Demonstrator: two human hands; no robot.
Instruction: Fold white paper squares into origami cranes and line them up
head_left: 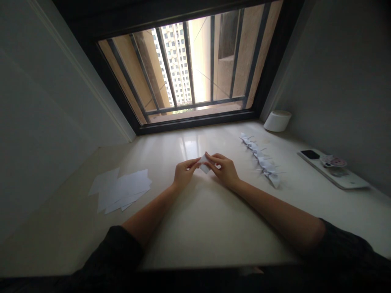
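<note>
A small piece of folded white paper (205, 166) is held up between both hands over the middle of the pale counter. My left hand (184, 171) pinches its left edge between thumb and fingers. On the other side, my right hand (224, 167) grips the right edge and upper corner, with the thumb near the paper's middle. The paper looks diamond-shaped, and its finer folds are too small to make out. To the right of my right hand, a row of folded paper cranes (259, 158) stands on the counter.
Loose white paper sheets (128, 189) lie overlapping on the left. A phone (332, 169) with a round grip on its back rests at the right, near the wall. A white cylindrical object (277, 121) stands in the back right corner, beside the barred window (195, 118).
</note>
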